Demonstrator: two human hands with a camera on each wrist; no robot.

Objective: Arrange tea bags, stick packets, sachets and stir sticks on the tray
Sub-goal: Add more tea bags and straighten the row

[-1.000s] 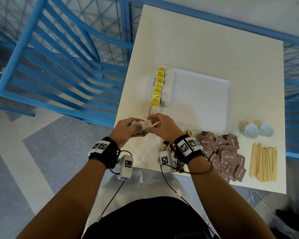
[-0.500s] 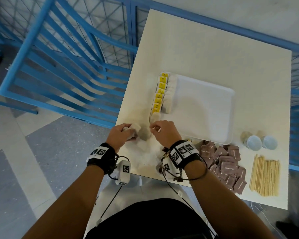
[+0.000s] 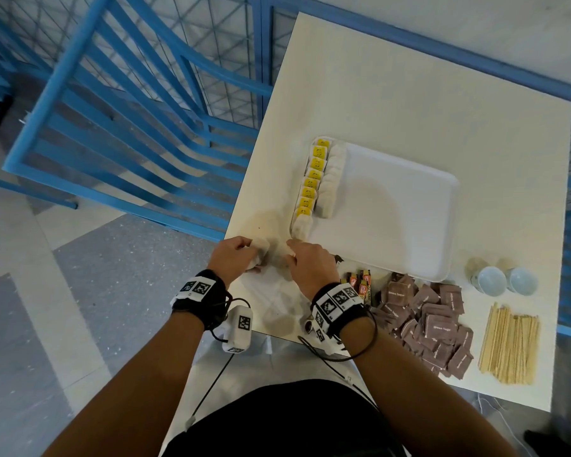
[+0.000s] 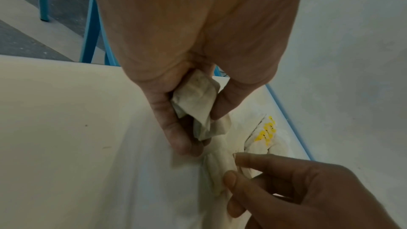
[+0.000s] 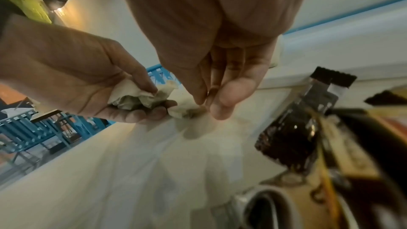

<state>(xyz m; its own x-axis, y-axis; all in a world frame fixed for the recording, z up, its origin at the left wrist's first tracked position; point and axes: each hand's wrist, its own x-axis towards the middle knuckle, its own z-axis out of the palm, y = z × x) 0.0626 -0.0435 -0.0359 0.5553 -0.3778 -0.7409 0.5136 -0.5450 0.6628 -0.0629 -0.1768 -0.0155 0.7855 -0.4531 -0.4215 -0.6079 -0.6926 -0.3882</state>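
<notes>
My left hand (image 3: 249, 258) grips a crumpled bunch of tea bags (image 4: 196, 102) just above the table's near left corner. Right beside it, my right hand (image 3: 292, 258) pinches one tea bag (image 5: 185, 112) that lies on the table, thumb against fingertips. The white tray (image 3: 393, 209) lies beyond the hands. Along its left side runs a row of tea bags with yellow tags (image 3: 314, 179), with a single bag at the near end. Stick packets (image 3: 360, 285), brown sachets (image 3: 432, 321) and wooden stir sticks (image 3: 508, 344) lie in front of the tray, to the right.
Two small white cups (image 3: 505, 280) stand near the tray's near right corner. A blue metal railing (image 3: 129, 127) runs along the table's left and far sides. The table's near edge is just under my wrists.
Both hands have gone down from a shared bunch held in the air to the table. They have parted: the left keeps the bunch, the right has one bag on the table.
</notes>
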